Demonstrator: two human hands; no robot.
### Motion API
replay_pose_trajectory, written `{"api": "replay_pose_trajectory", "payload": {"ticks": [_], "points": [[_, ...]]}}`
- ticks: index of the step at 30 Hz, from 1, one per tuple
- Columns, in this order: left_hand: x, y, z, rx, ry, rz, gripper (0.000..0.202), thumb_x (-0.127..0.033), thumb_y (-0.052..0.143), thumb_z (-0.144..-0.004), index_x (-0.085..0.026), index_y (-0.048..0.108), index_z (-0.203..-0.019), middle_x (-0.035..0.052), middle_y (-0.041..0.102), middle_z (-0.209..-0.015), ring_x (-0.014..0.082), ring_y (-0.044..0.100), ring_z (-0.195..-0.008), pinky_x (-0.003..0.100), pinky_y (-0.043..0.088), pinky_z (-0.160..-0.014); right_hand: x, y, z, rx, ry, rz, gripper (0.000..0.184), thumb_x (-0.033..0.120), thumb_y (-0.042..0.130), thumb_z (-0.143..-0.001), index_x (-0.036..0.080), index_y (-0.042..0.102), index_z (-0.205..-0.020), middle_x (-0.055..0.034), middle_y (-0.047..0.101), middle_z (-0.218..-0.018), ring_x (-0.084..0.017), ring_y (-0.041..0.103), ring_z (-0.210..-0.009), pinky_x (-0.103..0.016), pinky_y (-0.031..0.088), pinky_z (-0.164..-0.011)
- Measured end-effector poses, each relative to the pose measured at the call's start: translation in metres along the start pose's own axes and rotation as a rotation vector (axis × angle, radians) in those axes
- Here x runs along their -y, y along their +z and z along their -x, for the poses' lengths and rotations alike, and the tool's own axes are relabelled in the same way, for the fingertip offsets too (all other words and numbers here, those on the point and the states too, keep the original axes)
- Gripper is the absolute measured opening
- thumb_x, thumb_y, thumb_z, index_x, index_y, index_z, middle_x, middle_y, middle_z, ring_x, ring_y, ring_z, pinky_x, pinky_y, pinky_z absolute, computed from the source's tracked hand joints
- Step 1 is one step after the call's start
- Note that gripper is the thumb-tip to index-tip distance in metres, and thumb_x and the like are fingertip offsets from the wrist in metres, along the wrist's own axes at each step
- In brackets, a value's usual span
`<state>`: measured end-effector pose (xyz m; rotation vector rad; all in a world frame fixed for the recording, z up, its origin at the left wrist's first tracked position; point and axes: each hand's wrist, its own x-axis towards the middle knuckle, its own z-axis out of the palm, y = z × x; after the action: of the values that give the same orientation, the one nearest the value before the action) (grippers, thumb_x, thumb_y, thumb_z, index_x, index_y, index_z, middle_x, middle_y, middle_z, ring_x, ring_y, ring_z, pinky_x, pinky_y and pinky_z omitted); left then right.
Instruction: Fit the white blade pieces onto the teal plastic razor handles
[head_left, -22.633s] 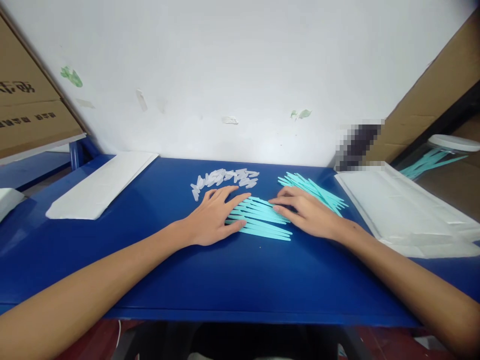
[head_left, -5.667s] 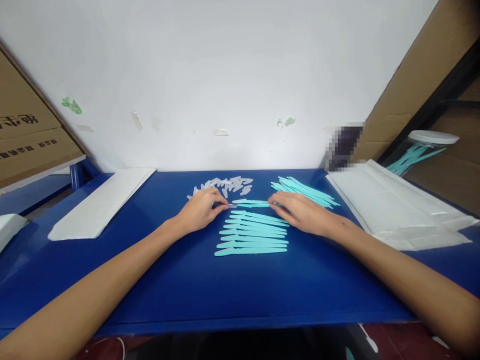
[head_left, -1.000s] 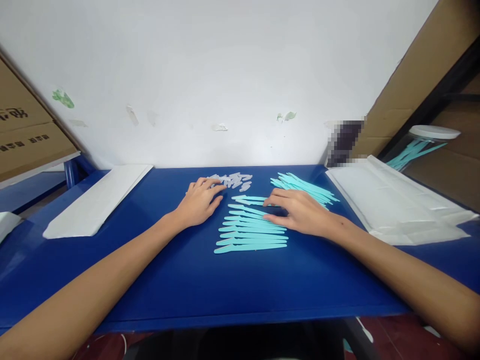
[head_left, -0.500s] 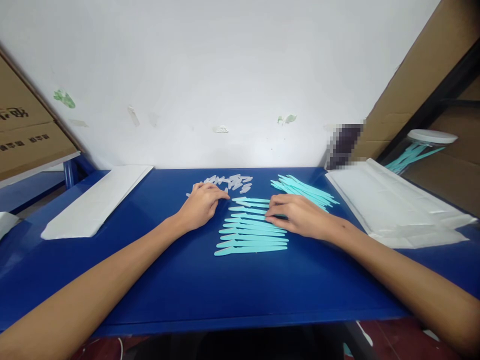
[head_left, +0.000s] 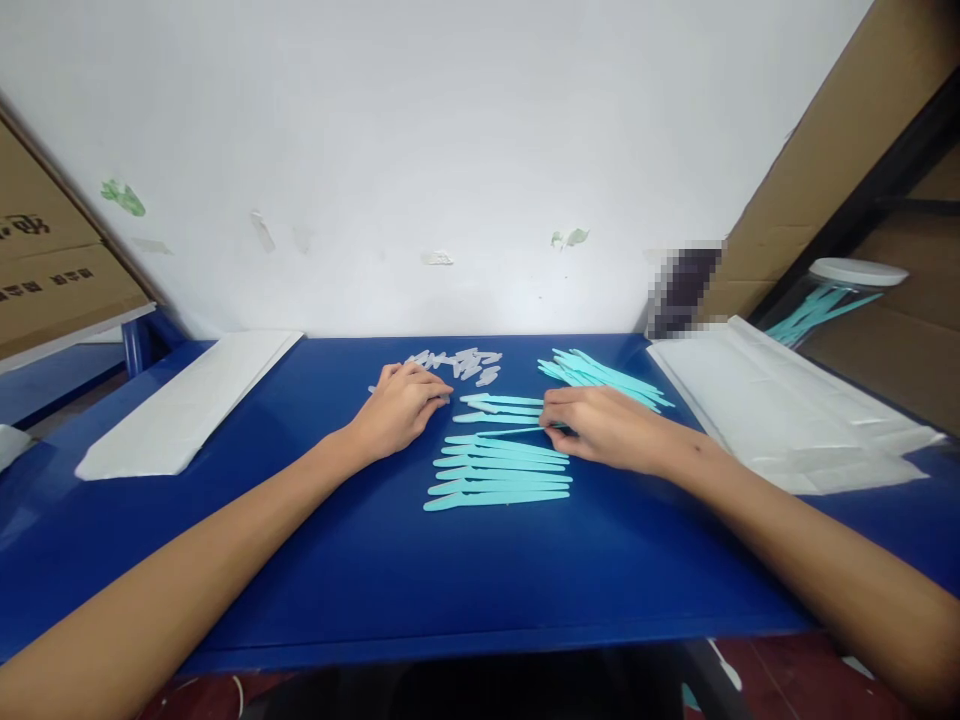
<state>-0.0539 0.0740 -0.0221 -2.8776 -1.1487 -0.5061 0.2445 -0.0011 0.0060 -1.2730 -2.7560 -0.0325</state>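
My right hand [head_left: 592,425] pinches the handle end of a turquoise eyebrow razor [head_left: 510,431], which is turned edge-on just above the blue table. Other turquoise eyebrow razors [head_left: 499,496] lie side by side in a column, their heads to the left. My left hand [head_left: 401,408] is closed at the left of this column, with a small translucent piece at the fingertips that looks like a blade cap [head_left: 448,396]. Beyond it lies a scattered pile of clear blade caps [head_left: 466,362], partly hidden by that hand. Behind my right hand is a loose heap of more razors [head_left: 604,376].
White padded sheets or bags lie at the left [head_left: 199,400] and right [head_left: 772,400] of the blue table [head_left: 360,570]. A white-lidded clear jar [head_left: 855,275] with turquoise razors stands far right. Cardboard [head_left: 60,260] leans at the left; a white wall [head_left: 450,150] rises behind.
My right hand has taken up a razor from the column and turned it edge-on, leaving a wider gap there. The left hand has stayed nearly in place; the view has shifted slightly.
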Motion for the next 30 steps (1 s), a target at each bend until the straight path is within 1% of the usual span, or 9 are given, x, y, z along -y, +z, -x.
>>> {"api": "replay_pose_trajectory", "payload": {"ticks": [4, 8, 11, 14, 18, 23, 25, 27, 30], "points": [[0.0, -0.003, -0.001, 0.0, -0.095, 0.021, 0.028, -0.037, 0.053, -0.097, -0.023, 0.075, -0.106, 0.0087, 0.074, -0.103, 0.0299, 0.055, -0.102, 0.045, 0.038, -0.089, 0.001, 0.009, -0.002, -0.045, -0.017, -0.003, 0.018, 0.017, 0.049, -0.093, 0.018, 0.066, -0.088, -0.0049, 0.063, -0.085, -0.014, 0.052, -0.063, -0.028, 0.032, -0.056], [0.0, -0.009, 0.001, 0.046, -0.138, 0.017, 0.026, -0.036, 0.053, -0.097, -0.024, 0.076, -0.101, 0.0081, 0.073, -0.1, 0.0296, 0.056, -0.097, 0.044, 0.038, -0.085, -0.002, 0.014, -0.003, -0.044, 0.009, 0.009, 0.02, 0.021, 0.046, -0.098, 0.018, 0.066, -0.095, -0.0047, 0.062, -0.086, -0.014, 0.053, -0.063, -0.027, 0.033, -0.057], [0.001, -0.013, 0.003, 0.053, -0.075, -0.058, 0.028, -0.03, 0.047, -0.099, -0.024, 0.075, -0.104, 0.008, 0.073, -0.104, 0.0287, 0.057, -0.098, 0.044, 0.036, -0.086, -0.005, 0.017, -0.004, -0.044, 0.023, 0.007, 0.025, 0.024, 0.044, -0.1, 0.017, 0.067, -0.099, -0.0053, 0.062, -0.087, -0.014, 0.054, -0.062, -0.028, 0.034, -0.057], [0.001, -0.016, 0.004, 0.062, -0.013, -0.109, 0.029, -0.026, 0.046, -0.099, -0.022, 0.074, -0.106, 0.009, 0.074, -0.102, 0.0283, 0.058, -0.099, 0.044, 0.035, -0.088, -0.005, 0.018, -0.005, -0.053, 0.033, -0.011, 0.027, 0.025, 0.042, -0.101, 0.017, 0.068, -0.1, -0.0061, 0.063, -0.087, -0.014, 0.055, -0.062, -0.028, 0.034, -0.057], [0.0, -0.021, 0.004, 0.1, 0.051, -0.058, 0.028, -0.027, 0.047, -0.098, -0.02, 0.075, -0.101, 0.0091, 0.074, -0.098, 0.0256, 0.061, -0.095, 0.041, 0.037, -0.089, -0.003, 0.015, -0.004, -0.074, 0.03, -0.043, 0.022, 0.023, 0.045, -0.098, 0.019, 0.067, -0.096, -0.0055, 0.065, -0.086, -0.015, 0.055, -0.062, -0.028, 0.034, -0.057], [-0.006, -0.022, 0.006, 0.113, 0.147, 0.062, 0.028, -0.026, 0.048, -0.097, -0.022, 0.075, -0.105, 0.0088, 0.073, -0.102, 0.0244, 0.064, -0.096, 0.04, 0.041, -0.09, 0.0, 0.008, -0.001, -0.083, 0.051, -0.061, 0.015, 0.021, 0.048, -0.093, 0.021, 0.062, -0.089, -0.0026, 0.067, -0.081, -0.015, 0.055, -0.062, -0.028, 0.032, -0.057], [-0.009, -0.02, 0.006, 0.105, 0.119, 0.144, 0.027, -0.027, 0.05, -0.097, -0.023, 0.074, -0.108, 0.0079, 0.073, -0.101, 0.0245, 0.065, -0.095, 0.039, 0.044, -0.088, 0.0, 0.007, -0.001, -0.074, 0.045, -0.079, 0.013, 0.021, 0.049, -0.092, 0.021, 0.062, -0.089, -0.002, 0.068, -0.081, -0.015, 0.055, -0.061, -0.028, 0.032, -0.057], [-0.011, -0.017, 0.005, 0.108, 0.046, 0.22, 0.025, -0.028, 0.054, -0.095, -0.022, 0.073, -0.111, 0.0074, 0.073, -0.098, 0.0236, 0.066, -0.092, 0.036, 0.047, -0.083, 0.0, 0.007, 0.0, -0.062, 0.043, -0.095, 0.012, 0.021, 0.049, -0.091, 0.021, 0.062, -0.089, -0.0015, 0.068, -0.08, -0.015, 0.055, -0.06, -0.028, 0.031, -0.057], [-0.015, -0.016, 0.004, 0.13, -0.037, 0.28, 0.023, -0.028, 0.058, -0.093, -0.02, 0.075, -0.106, 0.0061, 0.074, -0.093, 0.0212, 0.066, -0.083, 0.033, 0.049, -0.075, 0.0, 0.007, 0.0, -0.045, 0.053, -0.1, 0.013, 0.021, 0.048, -0.093, 0.021, 0.061, -0.09, -0.001, 0.068, -0.078, -0.015, 0.054, -0.059, -0.028, 0.03, -0.056]]}}
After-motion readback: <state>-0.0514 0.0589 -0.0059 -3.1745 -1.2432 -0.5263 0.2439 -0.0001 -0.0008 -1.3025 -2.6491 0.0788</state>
